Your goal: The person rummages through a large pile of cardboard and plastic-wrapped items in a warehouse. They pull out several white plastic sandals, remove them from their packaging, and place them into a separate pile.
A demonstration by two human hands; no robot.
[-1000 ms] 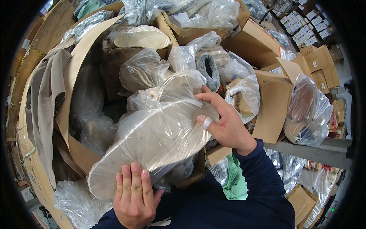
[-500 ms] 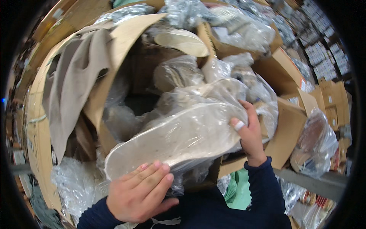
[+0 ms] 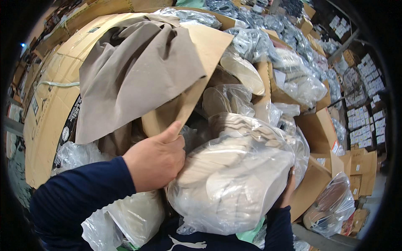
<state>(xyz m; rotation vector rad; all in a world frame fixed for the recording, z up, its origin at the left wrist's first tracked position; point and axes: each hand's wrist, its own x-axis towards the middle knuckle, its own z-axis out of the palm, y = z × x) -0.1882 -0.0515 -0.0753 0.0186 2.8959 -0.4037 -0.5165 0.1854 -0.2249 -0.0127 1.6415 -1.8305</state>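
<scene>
A large cardboard box [image 3: 54, 113] fills the left of the scene, its wall curving under the wide lens. Over its raised flap hangs a grey-brown cloth [image 3: 138, 75], falling in loose folds, one corner reaching down near the left forearm. Next in size comes the clear plastic bag [image 3: 234, 175] — directly in front of the person's chest, between the two hands, packed with flat beige pieces that lie in overlapping layers, their wavy edges stacked toward the far side.

To the right of it stands an open cardboard carton [image 3: 318, 129], one wall facing the person. Below the left forearm, more clear plastic wrapping [image 3: 138, 213] bulges around something pale. Lower right, a bagged brown piece [image 3: 335, 196] sits beside the cardboard. Beyond the clear plastic bag, a cream sole-shaped piece [image 3: 243, 73] lies tilted.

The left hand [image 3: 157, 159] is half curled at the bag's left edge, thumb pointing up and away, fingertips out of sight; whether it grips the plastic or only presses there I cannot tell. The right hand [image 3: 288, 190] is against the opposite edge, mostly hidden behind the bag — its grip cannot be made out either. Smallest, a pale strap [image 3: 58, 83] crosses the box's outer wall.
</scene>
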